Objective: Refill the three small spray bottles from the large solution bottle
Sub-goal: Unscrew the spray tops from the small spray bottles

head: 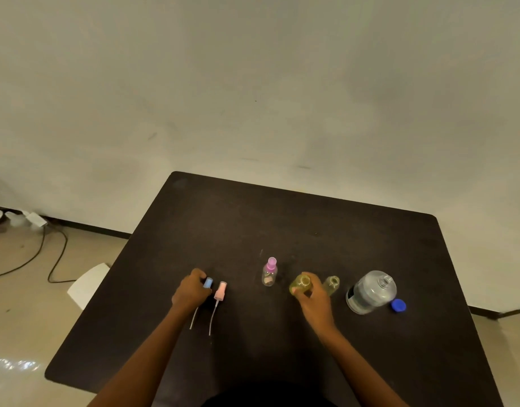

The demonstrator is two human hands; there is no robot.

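On the dark table (282, 224) my left hand (191, 290) curls round a blue spray head (207, 282) whose thin tube trails toward me. A pink spray head (220, 290) lies beside it, tube toward me. A small clear bottle with a purple spray cap (270, 271) stands upright mid-table. My right hand (313, 295) grips a small open yellowish bottle (300, 284). Just right of it stands another small open bottle (332, 284). The large clear solution bottle (370, 292) stands uncapped at the right, its blue cap (398, 305) lying on the table beside it.
The table's far edge meets a pale wall. On the floor at left lie black cables (56, 257), a white power strip (35, 220) and a white sheet (87, 284) near the table's left edge.
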